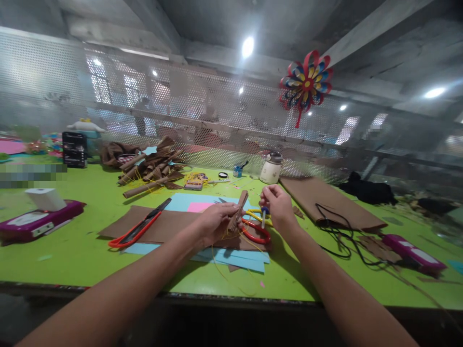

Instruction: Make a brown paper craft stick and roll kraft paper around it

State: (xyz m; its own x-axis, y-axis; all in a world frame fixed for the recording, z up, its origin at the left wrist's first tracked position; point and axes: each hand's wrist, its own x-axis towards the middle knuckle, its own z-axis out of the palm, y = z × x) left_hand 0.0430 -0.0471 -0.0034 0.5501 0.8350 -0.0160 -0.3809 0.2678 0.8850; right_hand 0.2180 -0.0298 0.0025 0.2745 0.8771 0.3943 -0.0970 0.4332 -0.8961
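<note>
My left hand (220, 219) is closed round a small rolled piece of brown paper (238, 212), tilted up to the right. Thin yellow thread (217, 262) trails below it onto the table. My right hand (278, 205) is raised just to the right, thumb and fingertips pinched together; what they hold, if anything, is too small to make out. A small blue-and-white stick (264, 218) shows right beside this hand; whether it is held is unclear. Under the hands lie red-handled scissors (257, 236), yellow-handled scissors (253, 213), a brown paper sheet (144, 221) and light blue paper (249, 261).
Another pair of red-handled scissors (137, 231) lies left. Behind are a heap of brown paper rolls (155, 166), a blue jar (238, 171) and a white bottle (271, 168). Folded brown paper (333, 205), a black cord (347, 236) and a purple box (414, 253) are right.
</note>
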